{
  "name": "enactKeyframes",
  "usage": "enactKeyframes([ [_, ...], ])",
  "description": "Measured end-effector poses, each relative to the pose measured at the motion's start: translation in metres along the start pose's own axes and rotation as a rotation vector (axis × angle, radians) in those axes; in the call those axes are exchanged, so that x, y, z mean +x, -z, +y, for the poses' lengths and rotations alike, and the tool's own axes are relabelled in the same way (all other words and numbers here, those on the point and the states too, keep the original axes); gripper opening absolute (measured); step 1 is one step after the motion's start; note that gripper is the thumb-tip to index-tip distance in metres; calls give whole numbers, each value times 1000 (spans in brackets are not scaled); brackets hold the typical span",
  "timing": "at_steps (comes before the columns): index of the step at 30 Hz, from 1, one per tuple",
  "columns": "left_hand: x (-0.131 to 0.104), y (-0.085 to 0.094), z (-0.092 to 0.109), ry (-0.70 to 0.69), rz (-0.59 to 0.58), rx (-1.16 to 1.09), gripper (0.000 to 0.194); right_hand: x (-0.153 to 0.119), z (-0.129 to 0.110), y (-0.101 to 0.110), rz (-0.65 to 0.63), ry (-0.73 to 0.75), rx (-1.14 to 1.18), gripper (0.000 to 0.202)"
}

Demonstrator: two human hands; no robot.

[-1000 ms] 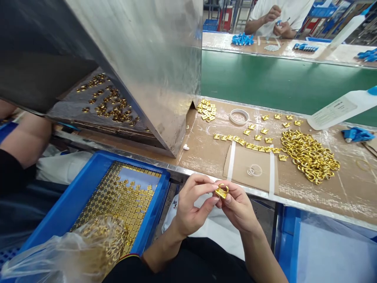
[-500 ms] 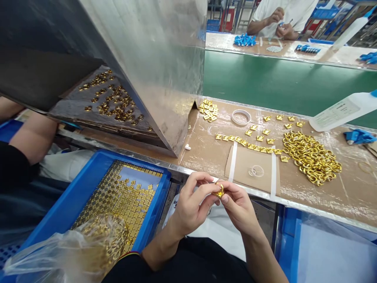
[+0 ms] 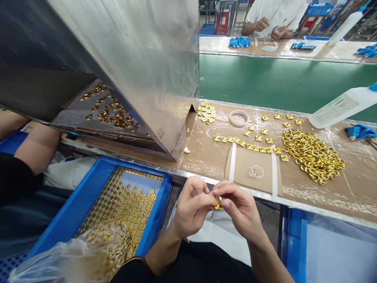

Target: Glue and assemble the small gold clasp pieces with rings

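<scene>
Left hand (image 3: 191, 208) and right hand (image 3: 242, 210) pinch one ring (image 3: 218, 205); fingertip handling appears underway; next move calls for steady grip.

The one view looks forward and down from the wearer's head, near above the fingers (image 3: 203, 201) by the table (image 3: 203, 159)'s near edge, facing across its far edge toward a green surface (image 3: 265, 78).

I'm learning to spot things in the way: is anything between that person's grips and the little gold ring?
Nothing visible is. The gold-coloured ring sits at the fingertips of the left-hand grip, right by the thumb of the right-hand grip; fingers partly hide it.
</scene>
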State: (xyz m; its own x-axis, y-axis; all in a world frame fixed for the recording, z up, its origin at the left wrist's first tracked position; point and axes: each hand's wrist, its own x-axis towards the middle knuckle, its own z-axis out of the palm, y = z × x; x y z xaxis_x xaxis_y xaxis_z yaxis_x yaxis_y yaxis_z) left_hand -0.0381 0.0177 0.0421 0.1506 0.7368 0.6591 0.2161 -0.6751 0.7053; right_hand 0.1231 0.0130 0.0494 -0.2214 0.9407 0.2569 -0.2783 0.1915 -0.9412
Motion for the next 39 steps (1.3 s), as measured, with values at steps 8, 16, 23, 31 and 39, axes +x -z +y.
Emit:
enactKeyframes([
  [8, -3, -2, -9, 76, -8, -263, 16, 4, 2, -1, 35, 150, -109, 6],
  [16, -9, -6, -6, 158, 120, -273, 30, 1, 6, -10, 162, 408, -491, 3],
  [23, -9, 3, -11, 125, 69, -287, 29, 9, 0, -11, 25, 413, -578, 23],
  [31, -10, 13, -14, 137, -20, -312, 29, 12, 7, -9, -97, 424, -551, 27],
  [39, 7, 5, -21, 380, 84, -498, 73, 6, 18, -16, -174, 373, -499, 21],
])
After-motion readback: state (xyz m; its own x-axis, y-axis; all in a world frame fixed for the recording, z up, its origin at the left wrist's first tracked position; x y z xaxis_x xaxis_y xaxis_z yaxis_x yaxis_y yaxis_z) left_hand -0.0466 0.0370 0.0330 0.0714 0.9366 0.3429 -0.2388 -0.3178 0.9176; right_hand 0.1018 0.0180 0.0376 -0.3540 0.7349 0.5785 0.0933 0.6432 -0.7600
